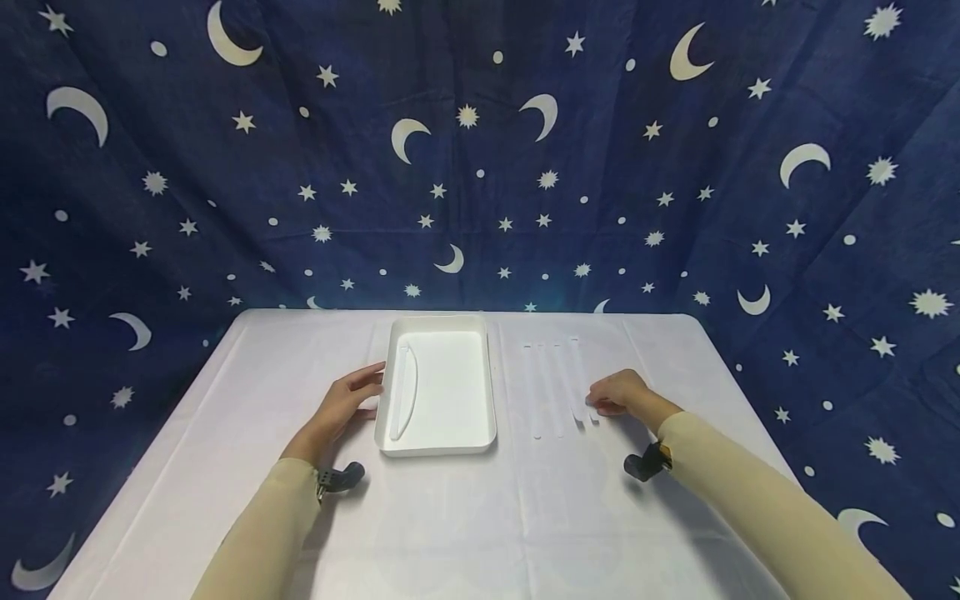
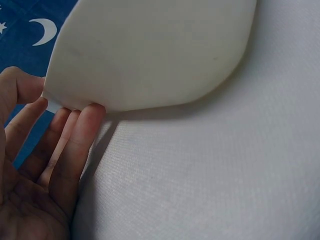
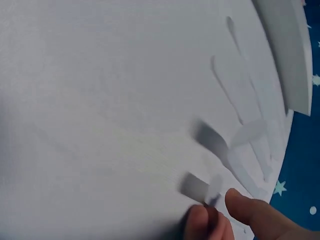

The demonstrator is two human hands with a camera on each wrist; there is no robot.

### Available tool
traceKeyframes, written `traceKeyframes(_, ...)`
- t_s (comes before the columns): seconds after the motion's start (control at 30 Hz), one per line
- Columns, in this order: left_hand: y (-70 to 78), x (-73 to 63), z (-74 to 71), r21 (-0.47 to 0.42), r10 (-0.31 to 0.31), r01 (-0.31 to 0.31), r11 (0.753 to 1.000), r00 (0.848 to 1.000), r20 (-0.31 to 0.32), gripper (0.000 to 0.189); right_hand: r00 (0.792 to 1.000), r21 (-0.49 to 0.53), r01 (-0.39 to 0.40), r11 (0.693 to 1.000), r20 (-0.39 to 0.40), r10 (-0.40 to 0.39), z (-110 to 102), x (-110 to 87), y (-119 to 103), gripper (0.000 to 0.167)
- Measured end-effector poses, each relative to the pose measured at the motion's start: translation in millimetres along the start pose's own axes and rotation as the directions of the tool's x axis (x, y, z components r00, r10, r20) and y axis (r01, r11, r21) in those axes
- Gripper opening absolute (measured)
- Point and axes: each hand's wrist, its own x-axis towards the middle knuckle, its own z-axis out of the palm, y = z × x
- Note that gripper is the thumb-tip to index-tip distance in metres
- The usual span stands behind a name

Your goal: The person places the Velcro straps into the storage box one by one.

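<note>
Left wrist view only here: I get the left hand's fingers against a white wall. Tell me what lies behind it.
Observer: The wall belongs to a white tray; inside, along its left side, lies a bowed white piece.
Operator: Now place the right hand for me; none of it shows here.
Observer: It is to the right of the tray, fingers at the near part of a white strip.
Operator: Count the strips outside the tray.
Observer: Four, side by side on the white cloth.

Both forearms [image 1: 750, 492] reach forward, left fingers [image 2: 76, 155] fairly straight, right fingers [image 3: 196, 224] curled inward.
</note>
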Motion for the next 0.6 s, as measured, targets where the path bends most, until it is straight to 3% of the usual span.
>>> traceKeyframes(0.23, 1.0, 0.2, 0.3, 0.001, 0.002, -0.002, 1.0, 1.0, 0.003, 0.061, 0.993, -0.092, 0.073, 0.993, -0.091, -0.081, 6.5, 5.6, 7.1, 0.036)
traceKeyframes(0.6, 1.6, -1.1, 0.9, -0.006, -0.003, 0.003, 1.0, 1.0, 0.009, 0.061, 0.992, -0.12, 0.068, 0.99, -0.094, -0.079, 9.3, 1.2, 2.9, 0.028)
